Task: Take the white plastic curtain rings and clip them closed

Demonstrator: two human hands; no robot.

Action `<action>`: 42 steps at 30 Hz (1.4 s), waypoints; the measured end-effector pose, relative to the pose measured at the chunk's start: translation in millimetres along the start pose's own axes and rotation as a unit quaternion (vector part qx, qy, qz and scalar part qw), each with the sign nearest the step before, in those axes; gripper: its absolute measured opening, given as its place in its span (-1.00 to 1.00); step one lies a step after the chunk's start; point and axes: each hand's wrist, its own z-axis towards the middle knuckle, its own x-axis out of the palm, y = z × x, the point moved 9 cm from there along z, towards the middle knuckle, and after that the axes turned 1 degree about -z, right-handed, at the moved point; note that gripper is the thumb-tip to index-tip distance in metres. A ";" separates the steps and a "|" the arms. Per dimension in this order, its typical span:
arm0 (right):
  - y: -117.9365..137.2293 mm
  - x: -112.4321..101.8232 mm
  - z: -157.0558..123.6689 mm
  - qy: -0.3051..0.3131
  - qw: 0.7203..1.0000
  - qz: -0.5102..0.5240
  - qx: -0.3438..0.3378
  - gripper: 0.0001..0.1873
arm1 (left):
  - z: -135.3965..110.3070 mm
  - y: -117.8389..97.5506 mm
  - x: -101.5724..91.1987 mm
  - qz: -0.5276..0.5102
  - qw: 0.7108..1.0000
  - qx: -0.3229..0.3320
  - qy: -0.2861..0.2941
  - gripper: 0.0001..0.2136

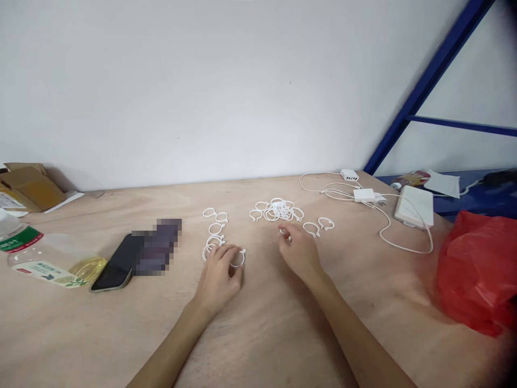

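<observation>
The left hand [220, 271] arched over the near end of the left ring row [214, 237], the right hand [301, 250] curled before the far ring pile [278, 210], neither's grip clear enough to tell.

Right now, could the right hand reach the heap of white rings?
Probably yes: the right hand is just on the near side of the heap of white rings, with only bare tabletop visible between, though it may be pinching a white piece.

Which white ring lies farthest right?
The outer white ring of the loose pair right of the pile; its partner and all other visible rings lie further left.
</observation>
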 end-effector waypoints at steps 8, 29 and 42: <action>-39.6 -7.6 5.9 0.072 0.978 -0.179 0.081 -0.60 | 4.3 29.3 -13.2 0.132 0.989 -0.049 -0.034 -0.61; 53.7 52.3 -36.3 0.251 0.840 0.471 0.094 -0.76 | 1.4 8.9 11.7 -0.346 0.935 -0.082 -0.001 -0.62; 52.4 47.8 -28.1 0.213 0.867 0.449 0.020 -0.77 | 2.8 -2.8 9.0 -0.322 0.944 -0.068 0.031 -0.77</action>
